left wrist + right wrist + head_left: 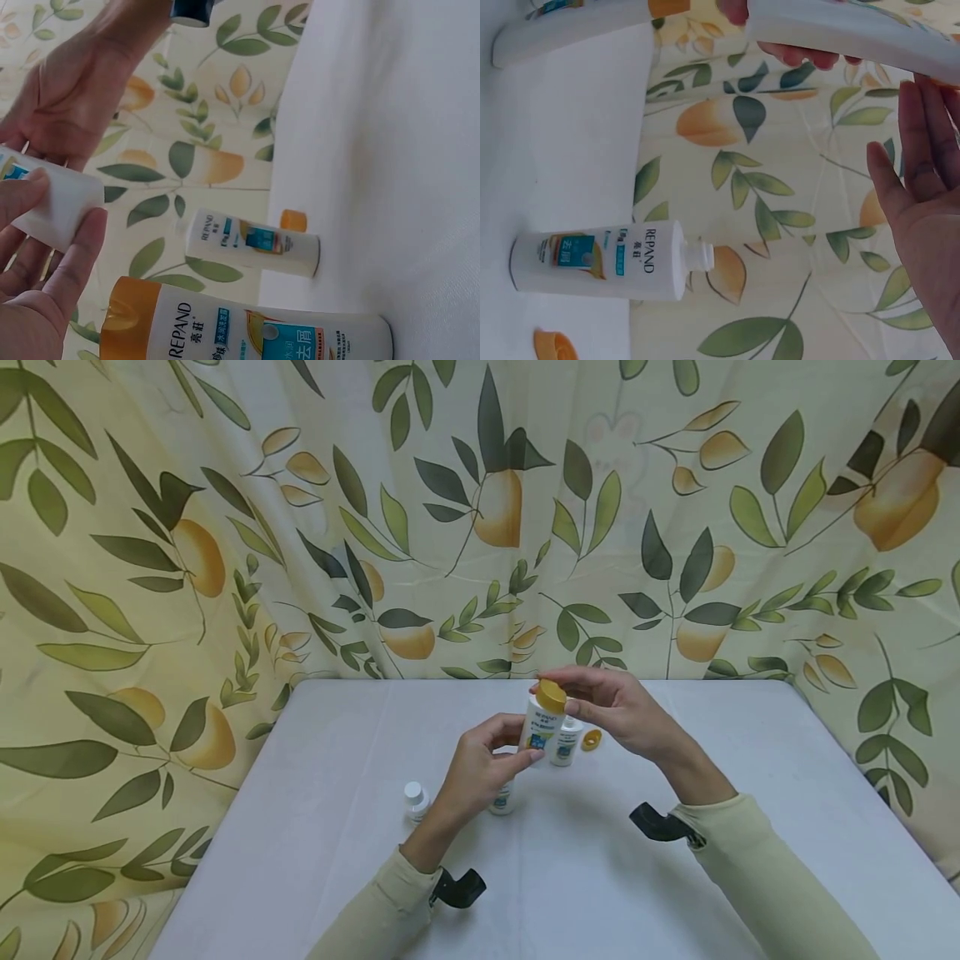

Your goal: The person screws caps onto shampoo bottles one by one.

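Note:
Held up over the table, a white shampoo bottle with a gold cap tilts slightly to the right. My left hand grips its lower body, thumb across the label side. At the top, the thumb and fingers of my right hand pinch the cap. Behind the held bottle stands a similar bottle with its bare white neck showing. A loose gold cap lies beside that one. Another gold-capped bottle stands below my left hand, partly hidden by it in the head view.
A small white bottle with a white cap stands left of my left forearm. White cloth covers the table. Behind its far edge hangs a leaf-and-fruit patterned curtain. Each wrist wears a black camera mount.

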The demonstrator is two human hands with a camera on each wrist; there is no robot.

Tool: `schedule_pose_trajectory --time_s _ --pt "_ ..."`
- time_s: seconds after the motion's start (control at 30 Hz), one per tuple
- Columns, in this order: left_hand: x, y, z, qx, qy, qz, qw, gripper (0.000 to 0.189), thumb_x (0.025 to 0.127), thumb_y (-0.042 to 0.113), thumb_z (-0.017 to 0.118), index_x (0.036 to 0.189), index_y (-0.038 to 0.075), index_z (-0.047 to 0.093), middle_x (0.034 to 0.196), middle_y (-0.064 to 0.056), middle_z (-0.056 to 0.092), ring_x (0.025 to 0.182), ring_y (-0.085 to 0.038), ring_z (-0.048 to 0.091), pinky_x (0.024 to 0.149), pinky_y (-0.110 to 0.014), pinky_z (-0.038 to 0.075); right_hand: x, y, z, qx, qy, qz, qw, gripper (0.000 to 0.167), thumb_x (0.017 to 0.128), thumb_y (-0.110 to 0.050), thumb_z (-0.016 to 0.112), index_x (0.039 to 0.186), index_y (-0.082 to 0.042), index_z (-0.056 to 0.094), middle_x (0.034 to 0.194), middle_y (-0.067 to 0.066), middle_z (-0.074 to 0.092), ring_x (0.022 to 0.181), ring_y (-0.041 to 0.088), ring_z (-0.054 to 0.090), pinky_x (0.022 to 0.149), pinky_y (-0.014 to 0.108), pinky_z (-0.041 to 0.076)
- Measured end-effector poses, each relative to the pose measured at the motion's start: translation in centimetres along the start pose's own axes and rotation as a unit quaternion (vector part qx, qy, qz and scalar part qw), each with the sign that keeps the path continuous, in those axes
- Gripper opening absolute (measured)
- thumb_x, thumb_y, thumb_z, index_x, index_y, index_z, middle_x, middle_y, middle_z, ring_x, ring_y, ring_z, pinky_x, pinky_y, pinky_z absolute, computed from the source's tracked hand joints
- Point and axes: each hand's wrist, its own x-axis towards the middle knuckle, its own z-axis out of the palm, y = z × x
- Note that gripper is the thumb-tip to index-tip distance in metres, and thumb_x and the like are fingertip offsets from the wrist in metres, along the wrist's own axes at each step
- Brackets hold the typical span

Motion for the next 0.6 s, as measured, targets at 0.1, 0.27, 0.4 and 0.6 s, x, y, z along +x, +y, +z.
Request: schedule_pose_trajectory --time_s 0.1,0.27,0.4,0.6 --pt "-0.04 -0.02 -0.10 0.000 0.001 0.001 1.0000 0.041 0.089 0.015 0.080 0.128 0.015 0.066 0.126 0.000 0.068 0.110 -0.017 0.068 0.088 -0.026 0.060 0.03 0.00 0.16 -0.003 0.007 0.003 1.0000 0.042 0.101 0.000 0.059 0.142 0.004 0.052 0.138 -0.005 0.062 0.126 0.013 0.059 0.106 0.024 0.048" --pt "-0.07 -0.01 -0.07 -0.002 0.003 0.005 1.0000 0.041 0.088 0.014 0.080 0.127 0.013 0.066 0.125 0.000 0.068 0.110 -0.016 0.067 0.088 -0.026 0.060 -0.02 -0.07 0.41 -0.015 0.026 0.000 0.9995 0.045 0.098 0.003 0.062 0.142 0.003 0.053 0.141 -0.002 0.059 0.129 0.014 0.056 0.110 0.023 0.044" --pt "-0.06 0.01 0.03 -0.002 0.007 0.009 0.9999 0.041 0.088 0.013 0.080 0.127 0.012 0.066 0.124 -0.001 0.068 0.109 -0.016 0.068 0.087 -0.026 0.060 -0.05 -0.11 0.58 -0.020 0.040 0.000 0.9990 0.045 0.097 0.003 0.063 0.141 0.003 0.054 0.141 -0.002 0.060 0.131 0.014 0.054 0.111 0.023 0.042" --pt "-0.05 0.00 0.14 -0.006 0.012 0.010 0.9999 0.041 0.088 0.010 0.079 0.127 0.011 0.066 0.122 -0.003 0.068 0.109 -0.017 0.067 0.087 -0.026 0.060 0.01 -0.24 0.83 -0.019 0.057 0.000 0.9982 0.041 0.095 0.004 0.065 0.135 0.002 0.059 0.137 0.005 0.062 0.130 0.017 0.055 0.113 0.026 0.041"
